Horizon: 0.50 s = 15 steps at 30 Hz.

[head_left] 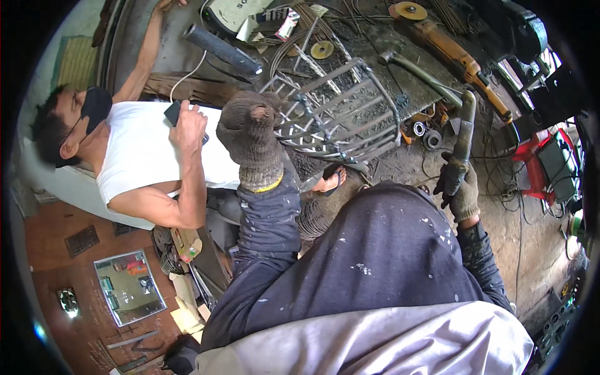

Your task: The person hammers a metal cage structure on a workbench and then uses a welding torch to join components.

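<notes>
And the gloved left hand is clenching the left end of the barred metal cage, which is tilting over the cluttered work area; the gloved right hand is wrapping tightly round a long tool, apart from the cage; working well is calling for steady holding, controlled aiming, and minding the person in white just beside

Dark capital letters stand on a pale, rounded case, cut short by the view's upper edge; a red-and-white packet bears print too small to read; pale scrawls on a brown panel stay illegible.
</notes>
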Each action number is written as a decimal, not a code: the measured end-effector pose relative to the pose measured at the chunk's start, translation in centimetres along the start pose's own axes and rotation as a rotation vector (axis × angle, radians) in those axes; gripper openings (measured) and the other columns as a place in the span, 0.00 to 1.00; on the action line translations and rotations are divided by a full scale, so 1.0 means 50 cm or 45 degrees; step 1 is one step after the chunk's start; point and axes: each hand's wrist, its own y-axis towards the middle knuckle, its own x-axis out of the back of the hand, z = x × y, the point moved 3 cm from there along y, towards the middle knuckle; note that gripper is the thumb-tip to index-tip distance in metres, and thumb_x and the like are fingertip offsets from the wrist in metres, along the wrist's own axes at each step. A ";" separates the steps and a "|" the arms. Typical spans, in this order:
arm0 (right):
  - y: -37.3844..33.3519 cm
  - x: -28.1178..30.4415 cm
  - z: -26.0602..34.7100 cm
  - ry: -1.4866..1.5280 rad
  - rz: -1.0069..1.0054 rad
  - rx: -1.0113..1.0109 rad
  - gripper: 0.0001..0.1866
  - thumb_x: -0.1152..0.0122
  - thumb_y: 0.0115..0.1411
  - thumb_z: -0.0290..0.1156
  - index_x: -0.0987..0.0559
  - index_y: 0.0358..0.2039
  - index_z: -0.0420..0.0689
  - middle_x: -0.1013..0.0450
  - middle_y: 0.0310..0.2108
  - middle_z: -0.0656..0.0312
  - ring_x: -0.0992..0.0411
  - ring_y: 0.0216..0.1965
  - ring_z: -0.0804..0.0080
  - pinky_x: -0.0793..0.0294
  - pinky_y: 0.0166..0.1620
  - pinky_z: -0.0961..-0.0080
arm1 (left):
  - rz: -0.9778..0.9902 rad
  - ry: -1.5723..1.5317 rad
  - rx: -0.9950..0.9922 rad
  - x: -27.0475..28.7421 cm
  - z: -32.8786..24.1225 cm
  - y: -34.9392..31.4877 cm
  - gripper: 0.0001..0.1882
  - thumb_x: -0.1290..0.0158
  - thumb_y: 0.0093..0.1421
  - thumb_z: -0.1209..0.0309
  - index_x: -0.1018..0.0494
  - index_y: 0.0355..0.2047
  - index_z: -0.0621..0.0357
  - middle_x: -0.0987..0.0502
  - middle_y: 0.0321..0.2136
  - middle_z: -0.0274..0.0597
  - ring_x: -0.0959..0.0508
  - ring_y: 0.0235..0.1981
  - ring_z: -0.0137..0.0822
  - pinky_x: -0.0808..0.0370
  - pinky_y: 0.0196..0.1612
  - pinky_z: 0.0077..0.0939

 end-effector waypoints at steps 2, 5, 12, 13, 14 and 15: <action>0.005 0.004 -0.011 0.059 -0.025 0.075 0.23 0.44 0.61 0.32 0.29 0.53 0.31 0.29 0.24 0.63 0.29 0.17 0.74 0.30 0.19 0.79 | -0.110 0.030 0.053 0.019 0.017 -0.007 0.18 0.33 0.53 0.59 0.24 0.27 0.62 0.22 0.25 0.39 0.23 0.26 0.32 0.26 0.30 0.26; 0.002 0.011 -0.023 0.090 -0.051 0.079 0.22 0.44 0.61 0.31 0.29 0.53 0.31 0.29 0.25 0.61 0.29 0.17 0.73 0.28 0.19 0.78 | 0.110 0.046 -0.121 0.022 0.018 -0.009 0.18 0.33 0.53 0.59 0.24 0.29 0.63 0.21 0.27 0.41 0.22 0.26 0.33 0.26 0.30 0.26; -0.021 0.022 -0.017 0.068 -0.012 -0.016 0.16 0.37 0.60 0.31 0.24 0.46 0.39 0.24 0.33 0.64 0.26 0.28 0.80 0.26 0.30 0.82 | -0.014 -0.198 0.090 0.019 0.013 -0.018 0.19 0.33 0.51 0.58 0.24 0.29 0.63 0.22 0.26 0.39 0.23 0.25 0.33 0.25 0.30 0.26; -0.021 0.024 -0.021 0.104 -0.029 0.006 0.16 0.37 0.60 0.31 0.24 0.47 0.39 0.24 0.33 0.63 0.25 0.30 0.79 0.26 0.31 0.82 | 0.124 -0.092 0.084 0.025 0.012 -0.017 0.16 0.40 0.56 0.64 0.27 0.36 0.64 0.23 0.34 0.42 0.22 0.33 0.36 0.23 0.36 0.29; -0.022 0.025 -0.023 0.139 -0.046 0.028 0.16 0.37 0.60 0.31 0.24 0.47 0.39 0.24 0.34 0.62 0.25 0.31 0.78 0.25 0.32 0.81 | 0.194 -0.042 0.082 0.025 0.011 -0.019 0.14 0.43 0.58 0.67 0.28 0.40 0.65 0.23 0.38 0.44 0.22 0.36 0.37 0.22 0.40 0.30; -0.024 0.025 -0.021 0.137 -0.047 0.031 0.16 0.37 0.60 0.31 0.24 0.47 0.39 0.24 0.34 0.62 0.25 0.31 0.78 0.25 0.32 0.81 | 0.260 0.011 0.077 0.025 0.006 -0.021 0.14 0.47 0.60 0.70 0.29 0.44 0.65 0.24 0.42 0.46 0.21 0.40 0.38 0.21 0.43 0.31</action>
